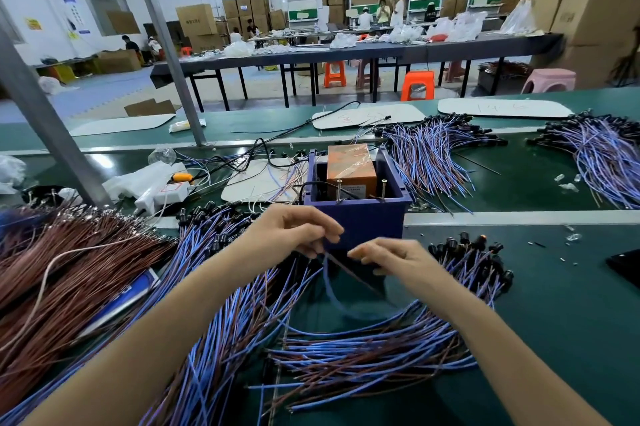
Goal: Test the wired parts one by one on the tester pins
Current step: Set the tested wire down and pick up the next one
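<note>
The left hand (298, 230) pinches one wired part (326, 273) between thumb and curled fingers. Its blue and brown wires hang down, blurred, toward 6 o'clock. The right hand (391, 259) is just beside it at 3 o'clock, fingers curled and thumb against forefinger (if it grips the part, I cannot tell). The blue tester box (356, 217) stands at 12 o'clock from the hands, with two upright pins (339, 188) at its near rim. More wired parts lie in piles (346, 349) at 6 and 9 o'clock on the green table (554, 321).
</note>
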### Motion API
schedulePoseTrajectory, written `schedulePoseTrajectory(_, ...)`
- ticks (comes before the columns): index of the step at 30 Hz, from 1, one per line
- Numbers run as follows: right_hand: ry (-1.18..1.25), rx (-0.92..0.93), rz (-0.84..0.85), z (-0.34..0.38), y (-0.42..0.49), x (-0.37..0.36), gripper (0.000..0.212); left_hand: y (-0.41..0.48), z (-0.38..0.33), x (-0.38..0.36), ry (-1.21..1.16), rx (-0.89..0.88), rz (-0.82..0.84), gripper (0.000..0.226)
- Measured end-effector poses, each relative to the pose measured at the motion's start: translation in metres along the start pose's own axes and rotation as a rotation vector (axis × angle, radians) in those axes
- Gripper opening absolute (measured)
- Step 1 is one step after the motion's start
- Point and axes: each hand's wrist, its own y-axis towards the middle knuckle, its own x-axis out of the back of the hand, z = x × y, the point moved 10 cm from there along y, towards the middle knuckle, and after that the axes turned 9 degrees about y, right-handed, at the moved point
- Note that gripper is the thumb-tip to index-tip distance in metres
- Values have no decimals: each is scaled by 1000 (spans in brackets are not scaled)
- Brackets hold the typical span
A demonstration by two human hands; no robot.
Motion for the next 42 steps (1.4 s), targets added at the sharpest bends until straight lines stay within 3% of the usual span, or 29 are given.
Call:
schedulePoseTrajectory(3, -182, -94, 104, -27, -8, -24, 20, -12, 15, 26, 110, 5, -153, 31)
schedulePoseTrajectory(5, -242, -126, 166, -38, -14, -38, 19, -17, 31, 34, 318, 51, -245, 24)
schedulePoseTrajectory(7, -307, -122, 208, -40, -17, -45, 17, -19, 51, 23, 646, 97, -193, 15)
schedulePoseTrajectory(11, -327, -121, 333, -38, -21, -59, 14, -25, 104, -22, 1037, 268, 84, 43)
schedulePoseTrajectory(16, -329, -144, 396, -40, -21, -64, 19, -20, 106, -24, 1176, 268, -6, 41)
schedulePoseTrajectory(19, -354, -161, 285, -44, -10, -56, 20, -17, 109, -27, 1228, 284, 6, 53)
schedulePoseTrajectory(21, -241, -220, 123, -51, 2, -45, 20, -12, 110, -26, 1219, 311, -3, 59)
schedulePoseTrajectory(23, 40, -368, -49, -67, 9, -38, 26, -9, 106, -23, 1107, 321, -37, 61)
schedulePoseTrajectory(26, 379, -523, -220, -82, 10, -40, 35, -7, 87, -25, 919, 202, -88, 54)
schedulePoseTrajectory(30, 457, -454, -366, -82, 13, -36, 27, -13, 74, -38, 742, 47, -75, 40)
schedulePoseTrajectory(35, 704, -428, -440, -79, 11, -39, 22, -21, 81, -34, 519, 70, -115, 27)
schedulePoseTrajectory(42, 849, -359, -616, -76, -1, -4, 23, -38, 93, -25, 514, 76, -69, 12)
